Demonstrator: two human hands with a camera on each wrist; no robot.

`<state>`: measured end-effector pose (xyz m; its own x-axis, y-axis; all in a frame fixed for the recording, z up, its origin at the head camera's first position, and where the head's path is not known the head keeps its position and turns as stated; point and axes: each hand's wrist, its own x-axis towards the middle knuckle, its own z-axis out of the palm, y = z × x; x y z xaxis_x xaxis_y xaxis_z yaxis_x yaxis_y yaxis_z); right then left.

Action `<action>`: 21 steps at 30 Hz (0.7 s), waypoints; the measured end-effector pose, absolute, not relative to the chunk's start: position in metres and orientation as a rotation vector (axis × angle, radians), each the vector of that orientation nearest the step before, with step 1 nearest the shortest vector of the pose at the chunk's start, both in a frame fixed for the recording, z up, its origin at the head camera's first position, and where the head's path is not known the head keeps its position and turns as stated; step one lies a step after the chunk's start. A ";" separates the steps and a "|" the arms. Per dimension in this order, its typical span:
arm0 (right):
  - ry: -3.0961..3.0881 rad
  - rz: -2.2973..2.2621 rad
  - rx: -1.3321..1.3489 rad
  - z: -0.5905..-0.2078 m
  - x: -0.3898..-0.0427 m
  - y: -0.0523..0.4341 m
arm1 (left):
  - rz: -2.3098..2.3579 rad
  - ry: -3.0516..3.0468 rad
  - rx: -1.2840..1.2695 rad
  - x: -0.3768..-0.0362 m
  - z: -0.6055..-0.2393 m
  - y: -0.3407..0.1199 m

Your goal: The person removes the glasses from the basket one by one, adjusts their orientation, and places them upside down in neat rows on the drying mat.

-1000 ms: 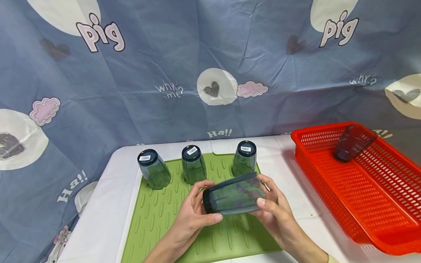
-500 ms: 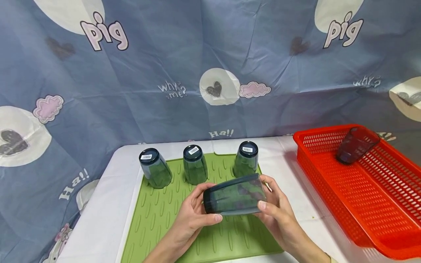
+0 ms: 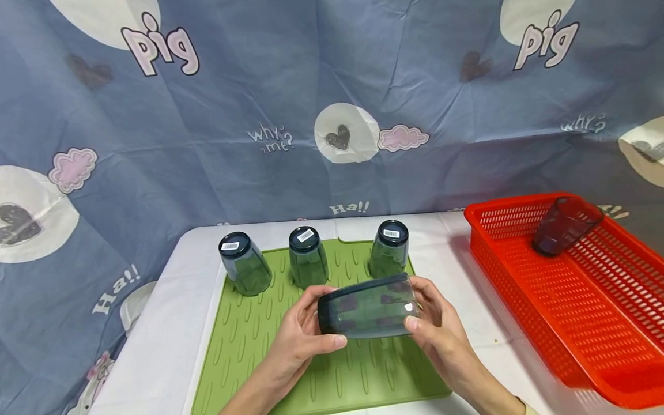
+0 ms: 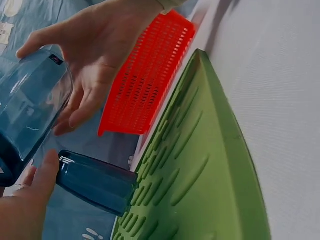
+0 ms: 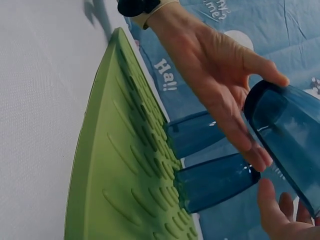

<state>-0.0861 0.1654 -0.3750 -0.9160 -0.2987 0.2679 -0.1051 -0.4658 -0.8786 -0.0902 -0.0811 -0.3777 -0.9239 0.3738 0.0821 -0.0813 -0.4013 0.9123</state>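
Head view: two hands [image 3: 303,334] [image 3: 441,323], one held glass [image 3: 370,308], three upturned glasses [image 3: 246,268] [image 3: 309,262] [image 3: 389,252].

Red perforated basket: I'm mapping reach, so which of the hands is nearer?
Right. The right hand, at the rim end of the held tumbler, is left of the red perforated basket, not touching it; the left hand, at the tumbler's base end, is farther left.

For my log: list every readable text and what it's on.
"pig", twice, on the blue cloth
"why me?", on the cloth
"why", cloth's right, rest faint
"Ha!!", twice, on the cloth
White stickers on three upturned glasses: too small
Label on held glass: too small
Print behind red basket: partly hidden
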 end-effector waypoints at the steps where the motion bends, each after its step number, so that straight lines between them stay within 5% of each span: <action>1: 1.562 -2.526 -0.586 -0.375 -0.086 0.165 | 2.393 1.532 0.414 -0.090 -0.377 -0.081; 21: 1.854 -2.320 -0.680 -0.378 -0.094 0.173 | 2.436 1.530 0.597 -0.095 -0.366 -0.096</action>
<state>-0.0937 0.1733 -0.3781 -0.8961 -0.3434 0.2812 -0.1986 -0.2564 -0.9460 -0.0948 -0.0958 -0.3661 -0.8975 0.3775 0.2279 0.0414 -0.4424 0.8959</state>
